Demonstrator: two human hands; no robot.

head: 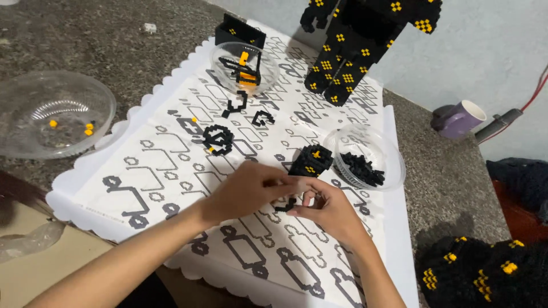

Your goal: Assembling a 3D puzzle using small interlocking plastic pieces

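Pinched between the fingertips of both hands, a small black brick piece (283, 206) is held just above the printed instruction sheet (171, 171).

The left hand (245, 191) is closed on the piece from above while the right hand (325, 208) steadies it from the side, apparently so that tiny bricks can be pressed together over the sheet's diagrams. A black-and-yellow block section (311, 161) is kept just beyond the fingers, and a clear bowl of black bricks (368, 162) is set beside the right hand, within easy reach. Further up the sheet, a round flat assembly (218, 138) and a second clear bowl (245, 67) are laid, with a tall black figure (354, 45) at the far edge. Open printed paper is left toward the near scalloped edge; a large clear bowl (54, 114) rests off the sheet on the stone counter (114, 40).
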